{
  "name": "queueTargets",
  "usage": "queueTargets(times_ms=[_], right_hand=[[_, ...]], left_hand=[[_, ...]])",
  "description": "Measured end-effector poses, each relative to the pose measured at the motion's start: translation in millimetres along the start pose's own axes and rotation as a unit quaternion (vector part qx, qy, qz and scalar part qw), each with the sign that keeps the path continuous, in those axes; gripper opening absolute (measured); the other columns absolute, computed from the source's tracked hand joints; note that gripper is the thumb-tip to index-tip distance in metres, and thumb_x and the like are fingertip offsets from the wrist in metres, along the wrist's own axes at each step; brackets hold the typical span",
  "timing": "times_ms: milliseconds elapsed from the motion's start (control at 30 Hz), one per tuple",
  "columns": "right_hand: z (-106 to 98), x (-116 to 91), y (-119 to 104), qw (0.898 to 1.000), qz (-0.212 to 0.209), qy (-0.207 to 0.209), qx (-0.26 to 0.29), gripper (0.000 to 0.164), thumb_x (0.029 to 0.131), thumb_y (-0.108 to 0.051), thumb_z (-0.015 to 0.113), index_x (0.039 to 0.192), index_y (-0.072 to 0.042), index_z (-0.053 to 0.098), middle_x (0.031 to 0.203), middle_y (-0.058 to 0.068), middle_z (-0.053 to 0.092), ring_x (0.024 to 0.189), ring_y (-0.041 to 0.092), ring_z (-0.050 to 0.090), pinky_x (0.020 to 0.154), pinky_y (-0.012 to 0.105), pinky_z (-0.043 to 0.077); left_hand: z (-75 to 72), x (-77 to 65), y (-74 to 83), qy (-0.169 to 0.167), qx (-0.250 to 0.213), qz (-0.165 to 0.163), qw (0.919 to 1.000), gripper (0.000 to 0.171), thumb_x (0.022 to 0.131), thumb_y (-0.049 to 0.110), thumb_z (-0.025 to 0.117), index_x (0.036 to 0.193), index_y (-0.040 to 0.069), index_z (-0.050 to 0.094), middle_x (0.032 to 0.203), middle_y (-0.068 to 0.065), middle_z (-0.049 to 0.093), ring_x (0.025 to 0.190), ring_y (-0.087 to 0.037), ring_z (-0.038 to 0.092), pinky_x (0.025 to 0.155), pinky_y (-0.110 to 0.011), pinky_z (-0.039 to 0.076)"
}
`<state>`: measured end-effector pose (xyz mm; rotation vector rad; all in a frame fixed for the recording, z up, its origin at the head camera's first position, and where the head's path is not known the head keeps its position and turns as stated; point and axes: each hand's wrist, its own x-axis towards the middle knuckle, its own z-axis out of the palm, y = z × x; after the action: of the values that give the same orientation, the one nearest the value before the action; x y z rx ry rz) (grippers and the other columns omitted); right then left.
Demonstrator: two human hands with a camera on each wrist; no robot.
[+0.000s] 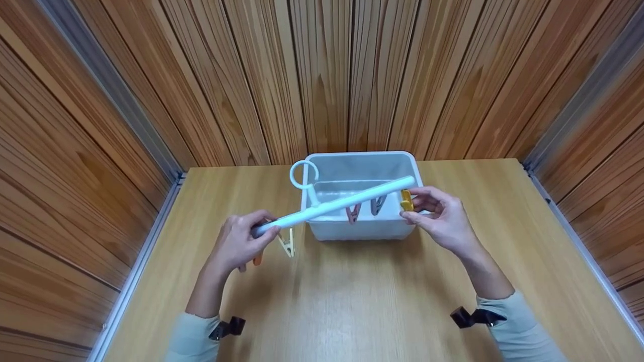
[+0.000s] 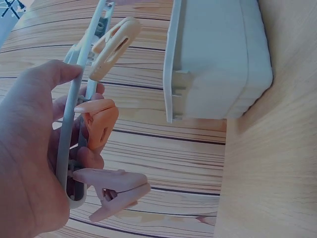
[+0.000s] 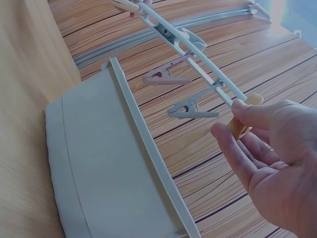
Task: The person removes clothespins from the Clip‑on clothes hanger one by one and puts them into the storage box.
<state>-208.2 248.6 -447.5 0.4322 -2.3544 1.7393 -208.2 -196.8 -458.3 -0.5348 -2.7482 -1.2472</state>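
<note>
A pale blue clip hanger [image 1: 359, 198] with a round hook [image 1: 296, 182] is held up at a slant over the white basin. My left hand [image 1: 240, 242] grips its left end. From that end hang a cream clothespin [image 2: 116, 48], an orange one [image 2: 101, 124] and a pale pinkish one [image 2: 119, 186]. Farther along dangle a pink clothespin [image 1: 353, 213] and a grey-blue one [image 1: 377, 204]. My right hand [image 1: 443, 221] pinches a yellow clothespin [image 1: 406, 201] between thumb and fingers, at the hanger's right end. Whether that clothespin is attached to the bar I cannot tell.
The white basin [image 1: 359, 231] stands on the wooden table [image 1: 347, 301], near its back edge. Behind rises a wood-plank wall [image 1: 327, 75], with similar panels on both sides. Metal rails [image 1: 136, 246] run along the table's sides.
</note>
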Motion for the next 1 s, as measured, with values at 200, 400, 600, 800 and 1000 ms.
queueTargets(times_ms=[200,400,600,800,1000], right_hand=[[0.9,0.6,0.6,0.999,-0.004,0.010,0.039,0.048,0.091,0.018,0.082,0.137,0.012,0.070,0.102,-0.003,0.074,0.089,0.008,0.078,0.079,0.026,0.069],[-1.4,1.2,1.6,0.997,0.004,-0.005,0.072,0.048,0.093,0.014,0.082,0.140,0.013,0.068,0.104,-0.001,0.075,0.091,0.013,0.080,0.080,0.027,0.069],[-3.5,1.2,2.4,0.997,0.007,-0.015,0.078,0.047,0.095,0.017,0.078,0.141,0.015,0.067,0.105,-0.001,0.075,0.095,0.011,0.081,0.081,0.027,0.069],[-6.1,0.8,3.4,0.998,0.011,-0.017,0.065,0.048,0.095,0.016,0.078,0.142,0.013,0.067,0.105,-0.002,0.074,0.094,0.010,0.081,0.083,0.026,0.069],[-8.4,2.3,4.3,0.998,0.019,-0.016,0.053,0.048,0.096,0.014,0.079,0.143,0.011,0.067,0.106,-0.003,0.075,0.094,0.009,0.080,0.084,0.026,0.069]], left_hand=[[4.2,1.3,-1.5,0.028,0.006,0.020,0.9994,0.019,0.104,0.025,0.081,0.119,0.013,0.083,0.088,-0.006,0.081,0.065,-0.007,0.062,0.053,-0.019,0.048],[5.5,1.6,-1.1,0.044,0.006,0.024,0.9987,0.017,0.103,0.022,0.082,0.118,0.014,0.084,0.091,-0.005,0.082,0.071,-0.011,0.063,0.062,-0.020,0.047],[6.2,0.8,-3.0,0.047,-0.001,0.013,0.9988,0.017,0.104,0.022,0.081,0.120,0.015,0.084,0.091,-0.003,0.082,0.072,-0.010,0.062,0.064,-0.022,0.047],[3.9,0.4,-5.8,0.060,-0.043,-0.009,0.9972,0.018,0.106,0.020,0.079,0.121,0.013,0.083,0.096,-0.006,0.083,0.079,-0.013,0.063,0.072,-0.025,0.048],[0.2,0.3,-8.3,0.074,-0.058,-0.012,0.9955,0.018,0.106,0.019,0.079,0.123,0.014,0.083,0.101,-0.007,0.083,0.088,-0.016,0.067,0.082,-0.029,0.050]])
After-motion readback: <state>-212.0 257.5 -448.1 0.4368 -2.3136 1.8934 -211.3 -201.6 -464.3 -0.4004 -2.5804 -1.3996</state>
